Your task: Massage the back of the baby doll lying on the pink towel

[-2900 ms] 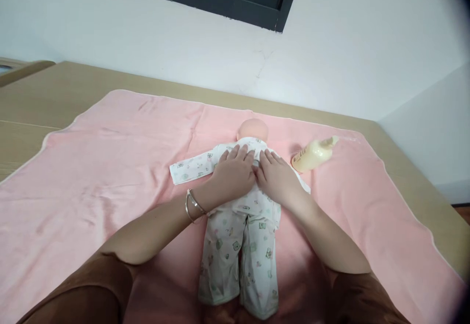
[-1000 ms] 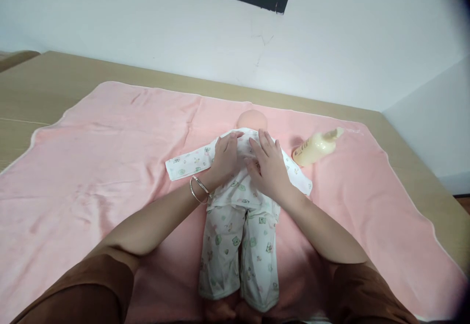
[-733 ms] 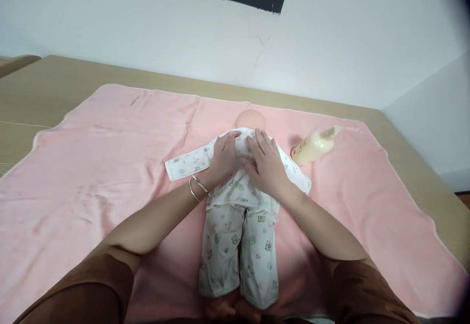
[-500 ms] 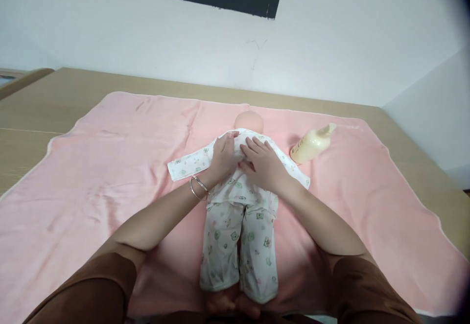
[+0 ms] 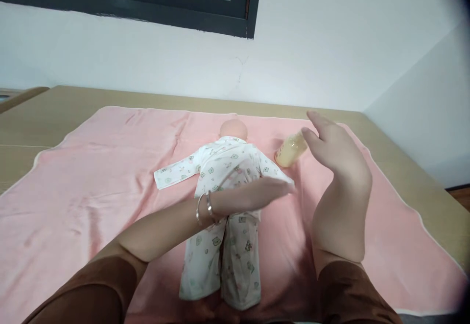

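A doll [image 5: 234, 129] lies on its front, its head away from me and the back of its printed white top [image 5: 235, 160] facing up. Its printed white trousers [image 5: 240, 260] point toward me. My left hand [image 5: 255, 196], with two silver bangles at the wrist, is stretched flat above the doll's lower back, fingers straight and slightly blurred. To the right, my right hand [image 5: 340, 150] is raised beside a pale yellow pump bottle [image 5: 288, 152], thumb and fingers apart. Its thumb overlaps the bottle's pump end; I cannot tell whether they touch.
A pink blanket [image 5: 110, 167] with a pale edge is spread under the doll over a wooden table [image 5: 73, 101]. Behind stands a white wall [image 5: 293, 59] with a dark window frame [image 5: 220, 23]. The bottle leans in view near the doll's right-hand sleeve.
Both hands have lifted off the doll's back. My right hand has gone right to the pump bottle; my left has swung right and toward me. The view has shifted slightly.
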A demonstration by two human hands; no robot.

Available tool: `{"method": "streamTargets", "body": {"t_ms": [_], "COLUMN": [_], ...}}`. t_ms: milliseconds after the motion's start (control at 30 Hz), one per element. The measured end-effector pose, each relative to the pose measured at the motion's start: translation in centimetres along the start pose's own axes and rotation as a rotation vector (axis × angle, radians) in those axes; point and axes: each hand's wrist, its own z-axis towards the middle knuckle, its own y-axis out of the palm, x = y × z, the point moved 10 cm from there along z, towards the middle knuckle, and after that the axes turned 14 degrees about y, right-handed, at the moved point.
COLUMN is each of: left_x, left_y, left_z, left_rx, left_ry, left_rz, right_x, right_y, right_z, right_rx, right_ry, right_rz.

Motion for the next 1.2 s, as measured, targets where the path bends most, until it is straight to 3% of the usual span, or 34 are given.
{"method": "streamTargets", "body": {"t_ms": [33, 67, 133, 233, 367, 567, 700, 800, 933, 1100, 1200], "left_x": [-0.7, -1.8, -3.4, -4.5, -4.3, -2.8, -2.0, -1.6, 0.8, 6.7, 8.0], "left_y": [0.8, 0.8, -0.2, -1.3, -0.8, -0.8, -1.3, -2.6, -3.3, -2.9, -3.0], "left_z": [1.6, 3.1, 5.9, 8.6, 9.0, 5.7, 1.7, -1.3, -3.5, -4.7, -5.5], "left_rx": [-0.034, 0.008, 0.194, 0.374, 0.378, 0.377, 0.356, 0.425, 0.473, 0.363, 0.332], "left_ry": [-0.070, -0.173, -0.276, -0.300, -0.308, -0.328, -0.357, -0.357, -0.316, -0.161, -0.157], "left_rz": [-0.201, -0.371, -0.583, -0.729, -0.793, -0.809, -0.834, -0.840, -0.947, -1.046, -1.032], "right_x": [1.1, 1.9, 2.7, 2.1, 1.2, 1.7, -1.0, -5.6, -11.4, -14.4, -15.8], "right_y": [0.5, 1.1, 2.4, 3.5, 4.0, 3.8, 2.3, 1.0, 2.0, 3.3, 4.0], "right_z": [0.5, 1.0, 1.6, 1.9, 1.7, 1.8, 1.3, -1.6, -6.9, -11.8, -14.6], "right_rx": [-0.031, -0.071, -0.137, -0.173, -0.228, -0.212, 0.047, 0.223, 0.114, 0.122, 0.158], "right_ry": [0.034, 0.060, 0.086, 0.099, 0.179, 0.207, 0.020, -0.216, -0.549, -0.722, -0.802], "right_rz": [-0.054, -0.101, -0.160, -0.185, -0.238, -0.296, -0.317, -0.148, 0.066, 0.112, 0.110]}}
